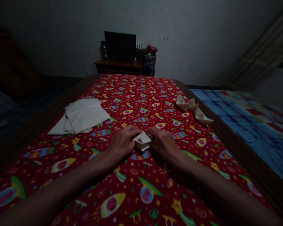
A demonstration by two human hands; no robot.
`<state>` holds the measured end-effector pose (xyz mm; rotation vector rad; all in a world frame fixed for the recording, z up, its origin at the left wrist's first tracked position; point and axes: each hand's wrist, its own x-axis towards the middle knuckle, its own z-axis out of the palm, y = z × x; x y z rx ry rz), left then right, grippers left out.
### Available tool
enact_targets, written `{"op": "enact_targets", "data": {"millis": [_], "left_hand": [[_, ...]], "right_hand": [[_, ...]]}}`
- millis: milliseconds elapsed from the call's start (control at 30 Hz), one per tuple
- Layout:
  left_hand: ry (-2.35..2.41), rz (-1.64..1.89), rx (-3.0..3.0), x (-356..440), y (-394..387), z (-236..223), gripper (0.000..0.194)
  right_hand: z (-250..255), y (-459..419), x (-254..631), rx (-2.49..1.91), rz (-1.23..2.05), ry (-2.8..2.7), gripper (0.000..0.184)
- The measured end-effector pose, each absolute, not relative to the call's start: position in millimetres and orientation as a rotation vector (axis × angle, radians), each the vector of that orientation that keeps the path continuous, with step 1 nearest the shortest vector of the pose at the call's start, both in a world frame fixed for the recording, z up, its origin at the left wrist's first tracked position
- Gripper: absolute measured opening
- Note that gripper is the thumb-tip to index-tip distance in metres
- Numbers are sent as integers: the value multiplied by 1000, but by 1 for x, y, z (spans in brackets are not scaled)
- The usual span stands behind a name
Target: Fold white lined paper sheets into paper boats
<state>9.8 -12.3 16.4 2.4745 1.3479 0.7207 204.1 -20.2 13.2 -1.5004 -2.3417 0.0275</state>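
Left hand (123, 139) and right hand (164, 142) pinch a folded paper piece (142, 140) between them, seemingly mid-fold; the next move likely calls for even finger pressure; origami boats (192, 105) sit beyond the right hand

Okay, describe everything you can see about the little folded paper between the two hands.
The folded paper is small, off-white and roughly diamond-shaped from above, with a darker triangular patch on its upper face and layered edges showing below, a pale tip at the bottom. The left hand grips its left side, the right hand its right. It's over the red patterned cloth; whether it touches the cloth is unclear.
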Motion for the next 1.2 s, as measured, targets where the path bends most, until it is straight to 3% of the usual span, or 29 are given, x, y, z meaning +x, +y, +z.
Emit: {"op": "enact_targets", "data": {"millis": [267, 567, 833, 1033, 1200], "left_hand": [[1145, 541, 2786, 1, -21, 16, 30], [1072, 661, 2766, 0, -15, 12, 30], [758, 833, 2839, -1, -21, 15, 18], [721, 703, 3062, 2, -25, 22, 16], [759, 550, 2913, 0, -22, 19, 19]], "right_hand": [[5, -27, 217, -1219, -404, -2542, 17], [15, -28, 213, -1369, -350, -2574, 18], [10, -30, 216, -1315, -352, -2561, 18], [11, -29, 215, -1341, -267, -2566, 17], [13, -31, 215, -1266, -321, -2569, 13]]}}
